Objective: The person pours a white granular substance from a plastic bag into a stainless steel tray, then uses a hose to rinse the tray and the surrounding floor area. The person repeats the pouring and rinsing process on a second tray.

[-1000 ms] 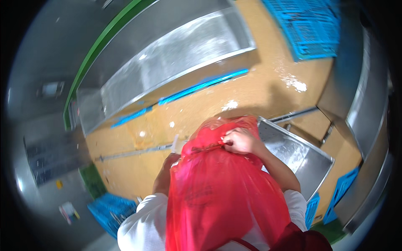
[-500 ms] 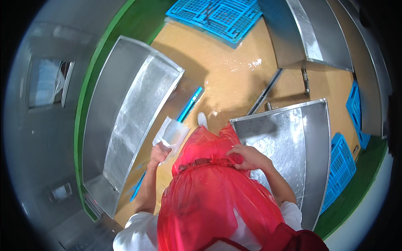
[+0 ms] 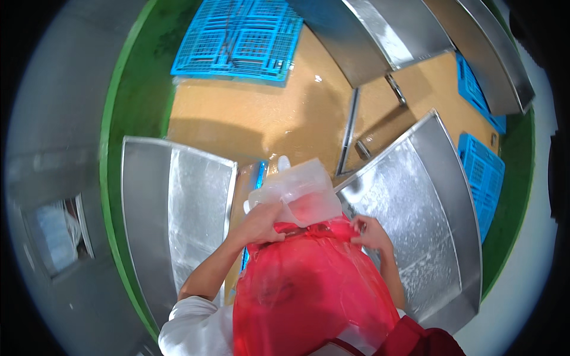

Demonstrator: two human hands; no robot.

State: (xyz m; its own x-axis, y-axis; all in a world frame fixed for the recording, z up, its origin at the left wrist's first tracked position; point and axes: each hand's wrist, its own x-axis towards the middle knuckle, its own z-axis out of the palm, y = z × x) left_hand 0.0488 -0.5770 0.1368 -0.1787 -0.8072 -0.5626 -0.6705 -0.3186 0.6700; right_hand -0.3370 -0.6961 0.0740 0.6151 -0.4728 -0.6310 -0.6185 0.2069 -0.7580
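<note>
My left hand (image 3: 264, 223) is closed at the near edge of a translucent white plastic piece (image 3: 306, 187), which looks like a thin bag or sheet. The plastic lies in front of my waist, over the top of a red plastic apron (image 3: 309, 285). A dark brown belt (image 3: 297, 232) circles the apron at the waist, and my left fingertips rest close to it. At the right side of the waist, my right hand (image 3: 373, 232) has its fingers bent around the apron's edge. A white shoe tip (image 3: 284, 162) shows beyond the plastic.
Metal troughs stand close on my left (image 3: 202, 202) and right (image 3: 409, 202). Ahead on the wet tan floor (image 3: 225, 113) lies a blue plastic pallet (image 3: 237, 41). More metal troughs (image 3: 392, 29) are at the far right, and another blue pallet (image 3: 481, 178) leans by the green wall base.
My left hand has brought the plastic piece from the left side to the front of my waist. My right hand has shifted outward along the apron. The view has turned left.
</note>
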